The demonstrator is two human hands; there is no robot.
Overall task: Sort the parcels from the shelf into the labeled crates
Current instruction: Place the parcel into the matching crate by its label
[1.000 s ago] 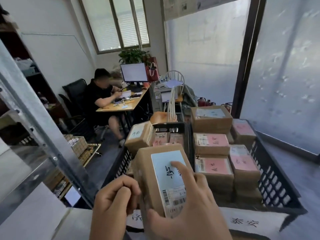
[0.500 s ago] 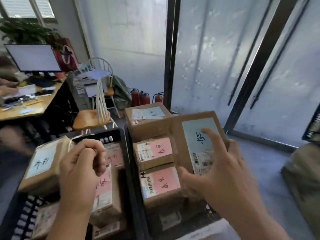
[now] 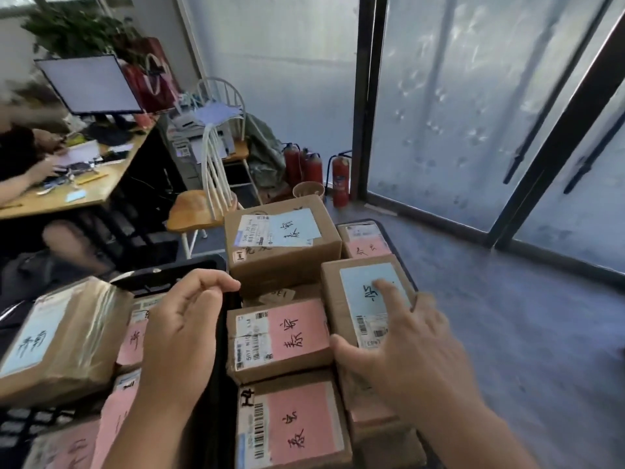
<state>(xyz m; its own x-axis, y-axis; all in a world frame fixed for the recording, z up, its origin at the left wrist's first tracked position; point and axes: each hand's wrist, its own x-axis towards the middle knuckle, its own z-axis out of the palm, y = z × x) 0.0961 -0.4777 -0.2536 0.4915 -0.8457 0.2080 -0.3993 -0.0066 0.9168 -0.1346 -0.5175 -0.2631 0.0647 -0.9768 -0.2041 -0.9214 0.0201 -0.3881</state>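
Since half a second ago, the small brown cardboard parcel with the pale blue label (image 3: 367, 308) has come down from mid-air and now sits among the stacked parcels at the right side of the right-hand black plastic crate (image 3: 404, 262). It lies just behind the right hand (image 3: 411, 350) and to the right of the left hand (image 3: 184, 330).

Right hand: fingers spread, index fingertip pressing the blue label, thumb against the parcel's near left corner, remaining fingers along its right edge. Whether the grip is firm or loosening cannot be told.

Left hand: holds nothing, fingers loosely curled, thumb and forefinger nearly meeting. It hovers over the dark divide between the two crates, apart from the blue-labelled parcel.

Neighbouring items in the right crate: a brown cardboard box with a pink label (image 3: 279, 340) touching the parcel's left side; a second pink-labelled brown box (image 3: 292, 424) nearer the camera; a larger brown carton with a white and blue label (image 3: 280, 242) behind; a pink-labelled box at the far right corner (image 3: 365, 240).

Left-hand black crate (image 3: 169, 277): a tape-wrapped brown parcel with a blue label (image 3: 57, 336) rests tilted on pink-labelled boxes.

Background: a wooden desk (image 3: 67, 191) with a monitor (image 3: 89, 84), a seated person (image 3: 20, 164), a white spindle-back chair (image 3: 206, 184) and red fire extinguishers (image 3: 313, 170).
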